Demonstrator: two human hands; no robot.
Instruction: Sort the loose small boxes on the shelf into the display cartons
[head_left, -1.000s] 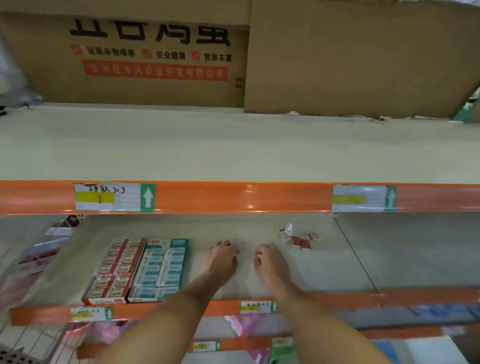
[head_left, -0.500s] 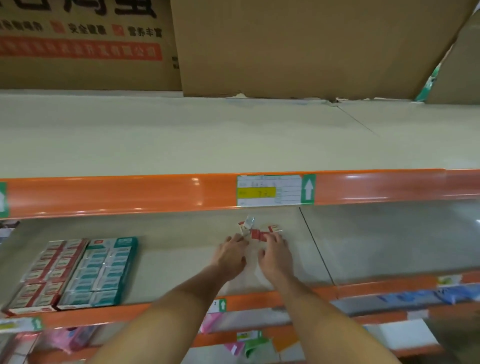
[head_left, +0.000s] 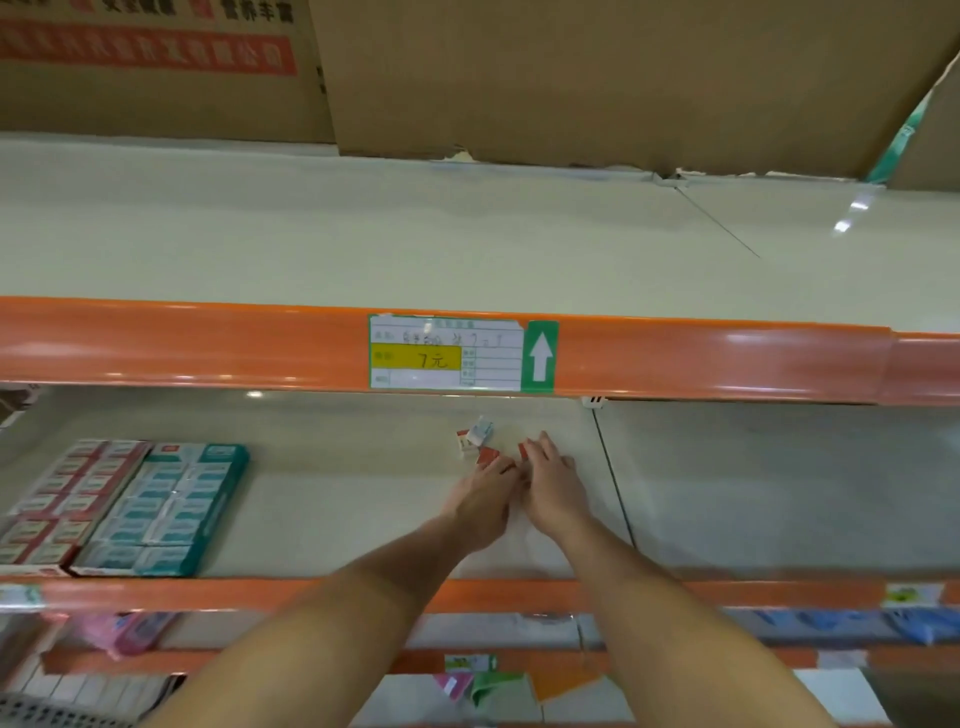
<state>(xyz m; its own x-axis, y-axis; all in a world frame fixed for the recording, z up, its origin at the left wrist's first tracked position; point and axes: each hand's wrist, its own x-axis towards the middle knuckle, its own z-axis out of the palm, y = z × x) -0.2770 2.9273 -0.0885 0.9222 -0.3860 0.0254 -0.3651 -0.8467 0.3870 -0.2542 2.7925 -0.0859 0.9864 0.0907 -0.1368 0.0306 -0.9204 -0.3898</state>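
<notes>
L hand (head_left: 485, 501) & R hand (head_left: 553, 486) flat, fingers straight, touching small red/white card boxes (head_left: 475, 441) on smooth beige shelf (head_left: 337, 493); rectangular red carton (head_left: 62, 506) & teal carton (head_left: 166, 512) well apart.

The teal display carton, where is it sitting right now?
In the head view the teal display carton sits at the left of the middle shelf, touching the red display carton, well left of both hands.

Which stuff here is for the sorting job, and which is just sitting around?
For the job:
loose small boxes
red carton
teal carton
left hand
right hand

Just sitting around:
price tag
big cardboard boxes up top
pink packet on the shelf below
</notes>
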